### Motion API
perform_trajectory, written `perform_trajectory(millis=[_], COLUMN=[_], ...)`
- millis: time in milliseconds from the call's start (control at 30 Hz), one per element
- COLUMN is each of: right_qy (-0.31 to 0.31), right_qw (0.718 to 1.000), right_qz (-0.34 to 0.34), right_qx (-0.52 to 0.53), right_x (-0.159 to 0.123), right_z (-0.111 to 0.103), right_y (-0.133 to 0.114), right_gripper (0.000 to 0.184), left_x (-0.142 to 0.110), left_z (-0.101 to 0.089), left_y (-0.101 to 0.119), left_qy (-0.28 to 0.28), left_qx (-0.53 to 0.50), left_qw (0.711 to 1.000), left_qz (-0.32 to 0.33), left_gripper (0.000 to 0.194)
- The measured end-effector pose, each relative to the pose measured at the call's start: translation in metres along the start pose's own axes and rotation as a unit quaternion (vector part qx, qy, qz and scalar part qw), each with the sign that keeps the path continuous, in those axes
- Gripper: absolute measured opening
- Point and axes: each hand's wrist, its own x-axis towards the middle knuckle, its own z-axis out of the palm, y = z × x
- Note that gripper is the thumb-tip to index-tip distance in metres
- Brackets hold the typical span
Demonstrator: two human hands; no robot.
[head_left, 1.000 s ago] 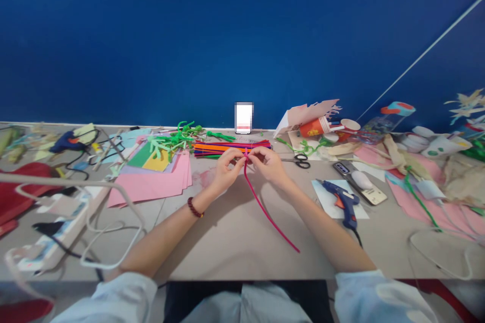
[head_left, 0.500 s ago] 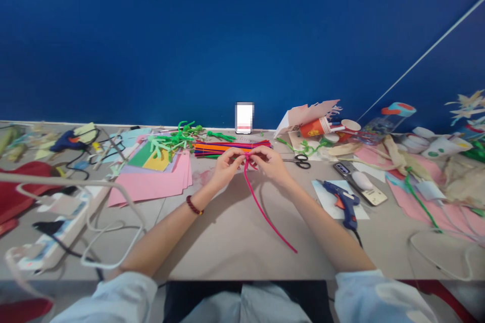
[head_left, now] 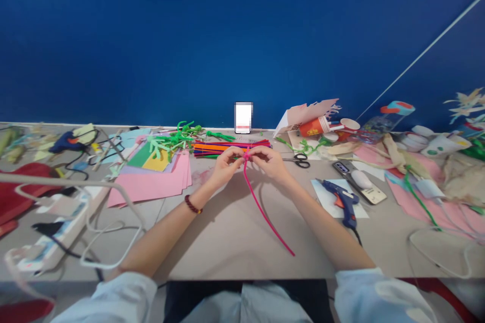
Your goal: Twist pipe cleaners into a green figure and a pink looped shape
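Note:
Both hands meet at the middle of the table, pinching the upper end of a magenta pipe cleaner (head_left: 264,213). My left hand (head_left: 226,165) closes thumb and fingers on it from the left. From the right, my right hand (head_left: 270,162) pinches the same spot. Between the fingertips the pipe cleaner forms a small bunched loop, partly hidden by the fingers. Its long tail curves down toward the table's front edge. Just behind the hands lies a bundle of coloured pipe cleaners (head_left: 212,148).
Right of the hands are scissors (head_left: 302,160), a blue glue gun (head_left: 343,199) and a phone (head_left: 359,184). Pink paper sheets (head_left: 147,189), green pipe cleaner pieces (head_left: 178,136) and a white power strip (head_left: 62,232) lie left. Another phone (head_left: 243,118) stands at the wall.
The hands stay nearly in place, still pinching. The pipe cleaner's bunched top shows slightly more between the fingertips, and its tail end has shifted a little left.

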Motion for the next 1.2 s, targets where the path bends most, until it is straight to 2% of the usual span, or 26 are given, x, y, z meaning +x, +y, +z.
perform_trajectory(millis=[333, 567, 667, 867, 1033, 1200], right_qy=[0.008, -0.002, -0.023, -0.036, -0.037, -0.039], right_qw=[1.000, 1.000, 0.999, 0.996, 0.992, 0.978], right_qz=[-0.012, 0.010, 0.024, 0.075, 0.118, 0.172], right_qx=[-0.028, 0.010, 0.036, 0.039, 0.031, 0.110], right_x=[-0.001, -0.002, -0.002, -0.001, 0.000, -0.001], right_z=[-0.001, 0.000, 0.000, -0.002, -0.003, -0.002], right_y=[0.001, -0.001, -0.004, -0.008, -0.010, -0.009], right_gripper=[0.012, 0.013, 0.017, 0.021, 0.023, 0.025], left_x=[0.001, 0.000, -0.001, -0.004, -0.005, -0.004], left_z=[-0.001, 0.000, 0.000, 0.001, 0.002, 0.005], left_y=[0.006, 0.014, 0.015, 0.011, 0.010, 0.008], left_qy=[-0.011, 0.022, 0.031, -0.002, 0.006, 0.012], left_qx=[0.027, 0.124, 0.150, 0.164, 0.167, 0.145], left_qw=[0.999, 0.984, 0.978, 0.978, 0.982, 0.987], left_qz=[0.038, 0.125, 0.140, 0.126, 0.090, 0.066], left_gripper=[0.017, 0.010, 0.010, 0.010, 0.010, 0.010])
